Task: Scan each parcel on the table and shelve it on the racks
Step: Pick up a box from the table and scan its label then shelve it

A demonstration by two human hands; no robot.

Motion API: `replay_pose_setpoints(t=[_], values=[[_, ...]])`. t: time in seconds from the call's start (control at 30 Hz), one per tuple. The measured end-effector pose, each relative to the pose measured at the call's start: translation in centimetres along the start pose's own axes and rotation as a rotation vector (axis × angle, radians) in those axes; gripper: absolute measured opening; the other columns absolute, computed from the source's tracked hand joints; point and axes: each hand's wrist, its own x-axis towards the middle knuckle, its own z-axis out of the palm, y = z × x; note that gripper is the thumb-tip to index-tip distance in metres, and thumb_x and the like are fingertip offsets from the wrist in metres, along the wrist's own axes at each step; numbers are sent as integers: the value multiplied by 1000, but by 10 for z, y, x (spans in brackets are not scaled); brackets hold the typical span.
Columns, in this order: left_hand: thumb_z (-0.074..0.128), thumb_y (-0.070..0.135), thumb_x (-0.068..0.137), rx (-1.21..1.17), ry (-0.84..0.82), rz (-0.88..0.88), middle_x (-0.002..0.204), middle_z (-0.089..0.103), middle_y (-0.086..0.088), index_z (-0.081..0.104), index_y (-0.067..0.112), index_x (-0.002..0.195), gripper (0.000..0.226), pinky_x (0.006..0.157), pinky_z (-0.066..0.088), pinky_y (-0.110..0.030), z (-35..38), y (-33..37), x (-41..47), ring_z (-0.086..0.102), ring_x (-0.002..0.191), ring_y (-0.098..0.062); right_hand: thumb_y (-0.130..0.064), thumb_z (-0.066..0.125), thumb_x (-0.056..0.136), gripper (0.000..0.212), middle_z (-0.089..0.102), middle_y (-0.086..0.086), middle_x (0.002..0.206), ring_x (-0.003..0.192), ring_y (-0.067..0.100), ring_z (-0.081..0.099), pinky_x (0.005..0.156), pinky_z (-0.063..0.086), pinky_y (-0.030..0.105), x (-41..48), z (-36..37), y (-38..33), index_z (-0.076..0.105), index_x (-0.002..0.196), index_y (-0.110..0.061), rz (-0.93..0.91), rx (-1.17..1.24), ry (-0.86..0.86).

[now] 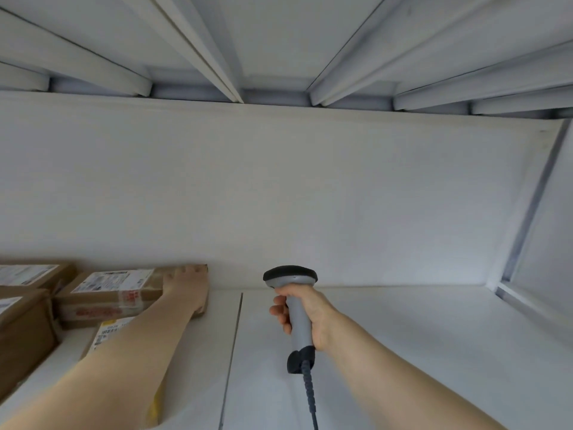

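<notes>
Curled tight round the grey handle of the scanner (297,308): fingers (280,312) of the right hand (310,315), thumb hidden behind the grip. Dark scanner head uppermost, aimed away toward the back wall (279,197). Black butt below the fist, coiled cable (311,395) trailing down out of view. All of it held above the white shelf (403,336), well apart from the boxes.

Laid along the top of the brown parcel (117,293) at its right end: fingers (193,270) of the left hand (186,287), tips at the far edge. Cannot tell whether hooked over that edge or merely flat. Parcel resting on the shelf close to the back wall, white label upward, red-printed tape across the near side.

Round about:
- a second labelled box (28,274) just beside it to the left, at the back
- a larger box (21,333) nearer, at the left edge
- a flat labelled packet (108,332) in front of the parcel, half covered by the left forearm
- something yellow (155,408) peeking from beneath that forearm

Between the two hands, a seam (232,352) in the shelf board. Overhead, the ribbed underside of the upper shelf (273,41). At far right, a grey rack upright (527,212).
</notes>
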Motion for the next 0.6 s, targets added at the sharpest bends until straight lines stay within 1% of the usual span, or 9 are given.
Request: replay_pose_setpoints(t=[0.1, 0.17, 0.23, 0.3, 0.4, 0.47, 0.5, 0.53, 0.6], values=[[50, 21, 93, 45, 43, 54, 150, 29, -9, 22, 10, 147, 62, 113, 30, -39, 2, -6, 13, 27, 140, -26, -16, 70, 81, 14, 69, 14, 71, 45, 15, 55, 45, 43, 22, 3, -2, 1, 62, 80, -4, 14, -21, 5], [45, 20, 95, 82, 76, 89, 150, 30, -6, 22, 10, 147, 58, 111, 31, -36, 4, -10, 21, 26, 140, -23, -17, 70, 80, 14, 69, 13, 71, 44, 15, 55, 44, 43, 21, 6, -3, 3, 63, 81, -4, 19, -26, 16], [37, 18, 97, 116, 82, 128, 151, 28, -6, 19, 8, 148, 55, 111, 31, -35, 4, -13, 25, 25, 141, -22, -17, 70, 80, 15, 69, 13, 71, 44, 14, 55, 44, 43, 21, 8, -4, 4, 63, 80, -5, 22, -33, 31], [34, 17, 98, 134, 46, 155, 153, 26, -6, 17, 9, 149, 55, 111, 29, -33, -1, -11, 22, 27, 141, -22, -18, 70, 80, 15, 69, 12, 70, 44, 14, 55, 44, 43, 21, 10, -5, 6, 63, 78, -6, 22, -31, 45], [39, 18, 97, 188, 52, 207, 152, 26, -6, 17, 12, 149, 57, 109, 29, -30, -6, -9, 15, 30, 139, -22, -18, 70, 80, 15, 69, 12, 71, 44, 14, 55, 44, 43, 20, 10, -9, 6, 62, 77, -6, 13, -23, 57], [45, 16, 91, 220, 73, 233, 150, 25, -6, 13, 11, 150, 68, 110, 30, -32, -5, -11, 14, 30, 137, -24, -18, 70, 81, 15, 69, 13, 71, 44, 15, 55, 44, 43, 21, 10, -10, 6, 62, 77, -6, 8, -21, 68], [49, 15, 87, 212, 57, 250, 150, 25, -6, 11, 12, 151, 75, 111, 30, -34, -4, -12, 17, 29, 136, -25, -18, 70, 81, 15, 69, 13, 72, 44, 15, 55, 44, 43, 21, 9, -11, 6, 62, 77, -5, 5, -18, 71], [54, 14, 82, 186, 29, 270, 148, 25, -6, 13, 13, 151, 81, 110, 31, -36, -5, -10, 20, 30, 135, -26, -18, 70, 80, 15, 69, 13, 72, 44, 15, 55, 44, 43, 21, 9, -11, 5, 62, 78, -5, 2, -14, 74], [70, 16, 67, 103, -58, 297, 140, 27, -3, 25, 20, 145, 91, 106, 37, -39, -11, 2, 24, 34, 128, -27, -18, 71, 80, 15, 69, 13, 72, 44, 15, 55, 44, 43, 21, 6, -13, 4, 62, 79, -5, -2, -5, 83]])
